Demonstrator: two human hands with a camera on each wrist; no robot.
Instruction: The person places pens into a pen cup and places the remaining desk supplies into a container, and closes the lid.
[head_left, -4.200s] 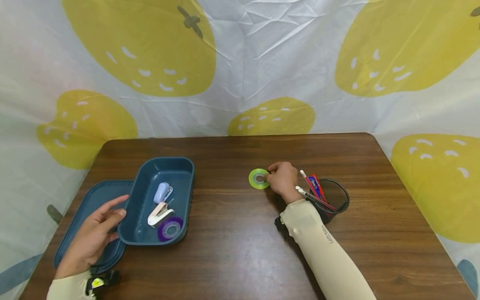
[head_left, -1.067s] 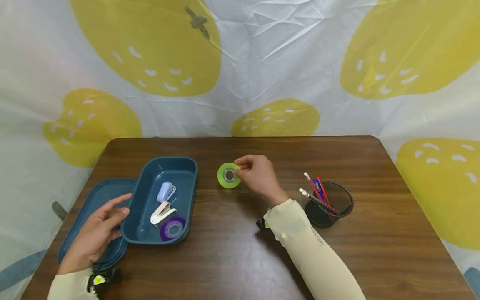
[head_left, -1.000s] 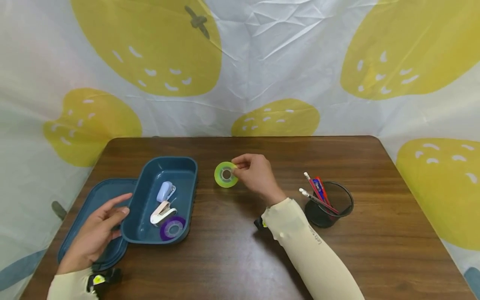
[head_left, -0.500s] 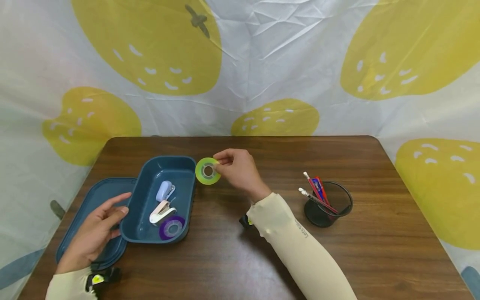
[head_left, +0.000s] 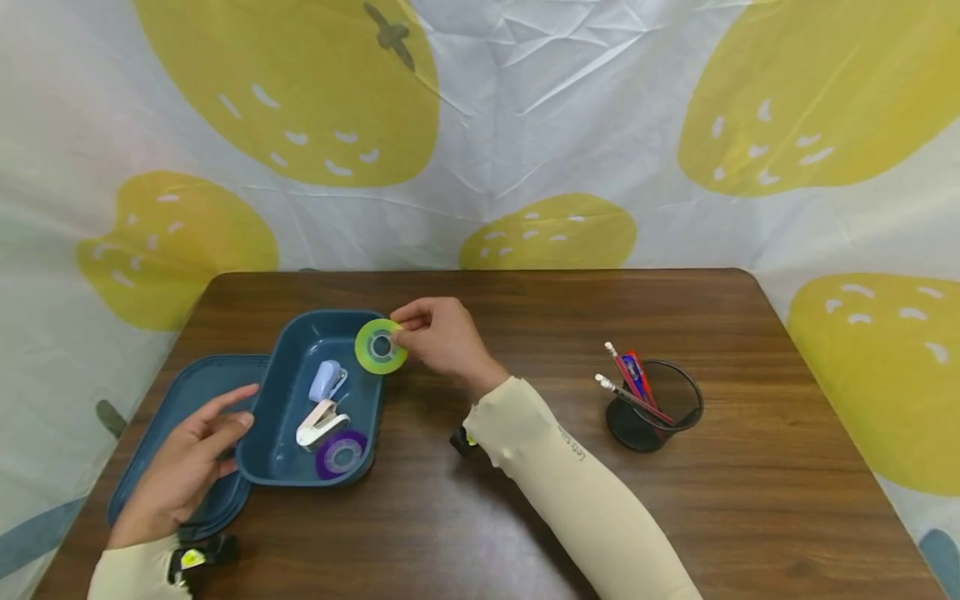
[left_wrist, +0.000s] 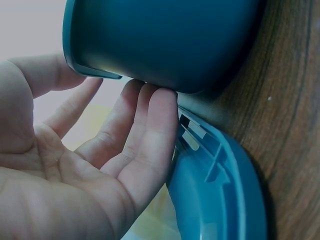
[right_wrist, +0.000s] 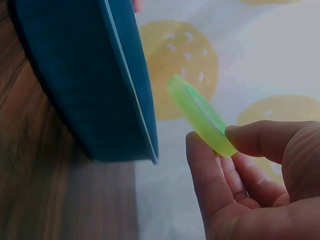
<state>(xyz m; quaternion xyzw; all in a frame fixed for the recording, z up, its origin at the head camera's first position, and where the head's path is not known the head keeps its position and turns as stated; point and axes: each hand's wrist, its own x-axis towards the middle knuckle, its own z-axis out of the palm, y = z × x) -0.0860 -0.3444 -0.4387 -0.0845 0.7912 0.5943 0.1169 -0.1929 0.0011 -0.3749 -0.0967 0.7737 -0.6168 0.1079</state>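
Note:
Pinched by its edge in my right hand (head_left: 444, 340) is a green roll of tape (head_left: 369, 353), held over the far right rim of the blue box (head_left: 264, 442). The right wrist view shows the green tape roll (right_wrist: 202, 117) tilted between thumb and fingers, above the box wall (right_wrist: 85, 85). My left hand (head_left: 183, 462) rests its fingertips against the box's left side; in the left wrist view its fingers (left_wrist: 159, 117) touch the outer wall, thumb by the rim. Inside the box lie a lilac stapler (head_left: 326, 381), a pale pink and white stapler (head_left: 318, 427) and a purple tape roll (head_left: 328, 463).
Partly under the box's left side lies a blue lid (head_left: 180, 392). A black mesh pen cup (head_left: 633, 429) with pencils and red and blue pens stands on the right of the wooden table (head_left: 750, 467). A fruit-patterned cloth (head_left: 525, 150) hangs behind.
My right hand picked up the green tape roll from the table and carried it left, from near the pen cup to over the box's rim. The left hand stays by the box.

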